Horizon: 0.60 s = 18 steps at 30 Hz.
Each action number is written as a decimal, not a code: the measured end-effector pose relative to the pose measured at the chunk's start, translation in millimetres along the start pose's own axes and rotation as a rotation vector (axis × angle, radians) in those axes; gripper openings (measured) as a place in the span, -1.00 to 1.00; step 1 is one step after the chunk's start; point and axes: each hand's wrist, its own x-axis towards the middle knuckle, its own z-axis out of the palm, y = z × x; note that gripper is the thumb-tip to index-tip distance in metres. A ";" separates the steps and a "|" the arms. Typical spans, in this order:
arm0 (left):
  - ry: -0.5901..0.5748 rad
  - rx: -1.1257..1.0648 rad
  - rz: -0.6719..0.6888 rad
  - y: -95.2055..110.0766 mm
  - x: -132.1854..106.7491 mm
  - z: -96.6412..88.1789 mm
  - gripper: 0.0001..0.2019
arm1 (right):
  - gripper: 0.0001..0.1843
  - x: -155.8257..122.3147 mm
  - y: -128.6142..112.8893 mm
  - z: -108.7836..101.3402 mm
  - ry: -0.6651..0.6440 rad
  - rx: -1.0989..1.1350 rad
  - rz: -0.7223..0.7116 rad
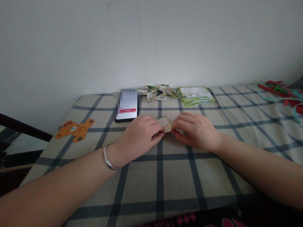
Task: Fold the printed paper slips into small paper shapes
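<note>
A small printed paper card [165,123] is pinched between both my hands over the checked cloth. My left hand [139,136], with a silver bangle on the wrist, grips its left edge with curled fingers. My right hand [195,130] grips its right edge, fingers closed. Farther back lies a pile of folded paper pieces [158,92] in the same print. A stack of flat green and white cards [195,95] lies to its right.
A phone [127,108] with a lit screen lies just behind my left hand. The checked cloth [165,176] bears a bear print [75,129] at left. Red and teal strips [284,93] lie at the far right. A white wall stands behind.
</note>
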 end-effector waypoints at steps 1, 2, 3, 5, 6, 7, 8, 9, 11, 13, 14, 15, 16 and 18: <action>0.007 -0.004 -0.003 -0.6 -0.3 0.7 -0.89 | -0.86 -0.7 1.3 0.5 0.005 0.029 0.014; 0.017 -0.015 -0.007 -1.3 -0.6 1.4 -0.90 | -0.85 -1.4 2.7 1.0 0.007 0.053 0.029; 0.031 -0.030 -0.009 -1.9 -1.0 1.9 -0.91 | -0.84 -2.0 4.1 1.7 0.004 0.072 0.043; 0.064 -0.065 -0.015 -2.7 -1.8 2.1 -0.93 | -0.80 -3.0 7.1 3.0 -0.021 0.095 0.066; 0.080 -0.081 -0.016 -2.9 -2.2 1.8 -0.93 | -0.79 -3.2 8.5 3.6 -0.035 0.100 0.077; 0.094 -0.094 -0.016 -2.9 -2.4 1.3 -0.92 | -0.80 -3.3 9.9 4.2 -0.041 0.102 0.086; 0.107 -0.101 -0.015 -2.8 -2.7 0.6 -0.92 | -0.81 -3.1 11.3 4.7 -0.043 0.104 0.091; 0.119 -0.104 -0.014 -2.6 -2.9 -0.1 -0.91 | -0.82 -2.9 12.6 5.2 -0.042 0.105 0.094; 0.141 -0.100 -0.014 -2.0 -3.1 -1.3 -0.90 | -0.86 -2.3 14.9 5.7 -0.034 0.105 0.093; 0.160 -0.090 -0.016 -1.7 -3.4 -1.5 -0.88 | -0.88 -1.9 16.4 5.7 -0.023 0.105 0.078; 0.167 -0.083 -0.017 -1.8 -3.6 -1.2 -0.86 | -0.88 -1.9 16.8 5.6 -0.014 0.107 0.067; 0.175 -0.076 -0.014 -2.2 -3.7 -0.6 -0.84 | -0.88 -1.9 16.9 5.3 -0.001 0.110 0.057; 0.186 -0.069 -0.008 -2.6 -3.9 0.0 -0.81 | -0.88 -2.0 16.8 5.0 0.017 0.116 0.044; 0.203 -0.066 0.013 -3.7 -4.2 1.3 -0.76 | -0.88 -2.2 16.3 4.1 0.060 0.134 0.011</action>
